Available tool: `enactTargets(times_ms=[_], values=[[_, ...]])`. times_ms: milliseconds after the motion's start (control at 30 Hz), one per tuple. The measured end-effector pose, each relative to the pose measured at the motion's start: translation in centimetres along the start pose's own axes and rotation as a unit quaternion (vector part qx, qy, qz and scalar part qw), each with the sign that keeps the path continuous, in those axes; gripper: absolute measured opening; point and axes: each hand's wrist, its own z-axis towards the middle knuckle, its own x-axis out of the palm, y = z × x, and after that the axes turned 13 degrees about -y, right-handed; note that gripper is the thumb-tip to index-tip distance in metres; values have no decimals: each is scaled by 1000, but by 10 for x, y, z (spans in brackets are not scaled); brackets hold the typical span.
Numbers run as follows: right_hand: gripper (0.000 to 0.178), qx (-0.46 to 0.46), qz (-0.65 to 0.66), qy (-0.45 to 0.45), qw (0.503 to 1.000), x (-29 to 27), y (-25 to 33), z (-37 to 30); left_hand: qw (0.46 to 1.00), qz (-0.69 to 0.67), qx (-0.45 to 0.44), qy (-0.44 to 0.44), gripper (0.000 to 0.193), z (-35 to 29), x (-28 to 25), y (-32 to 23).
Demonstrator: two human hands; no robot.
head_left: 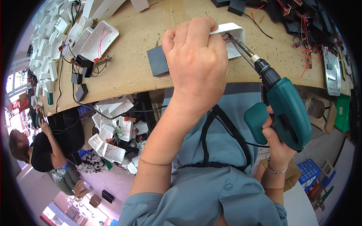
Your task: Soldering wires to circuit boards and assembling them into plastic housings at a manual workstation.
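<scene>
The left hand (196, 64) was clenched tight over a white casing (234, 37) on the wooden bench (139, 67). The right hand (277, 141) gripped a green drill (288, 109), fingers wrapped round its handle, its bit tip inside the casing.

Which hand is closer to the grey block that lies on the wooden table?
Left. The left hand holds the white plastic housing right beside the grey block, almost touching it. The right hand grips the green electric screwdriver, lower and to the right, off the table edge.
</scene>
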Motion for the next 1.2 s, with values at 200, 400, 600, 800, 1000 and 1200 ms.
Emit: enactTargets(times_ms=[200,400,600,800,1000,1200], values=[[51,-51,-29,0,998,-1,-1,2,1000,21,1,3,7,3,-3,-1],[51,-28,-25,-7,999,1,4,1,1000,25,1,8,7,4,-3,-2],[54,-18,-21,-2,1000,2,6,-1,1000,2,2,-2,4,0,0,0],[25,30,26,-19,999,0,10,-9,1000,-3,-3,4,3,0,-1,-3],[58,-36,7,-9,999,-9,-2,-13,1000,-7,-3,-3,2,-2,3,-1],[60,-74,43,-23,996,-8,0,-10,999,-37,3,32,20,7,-12,5]])
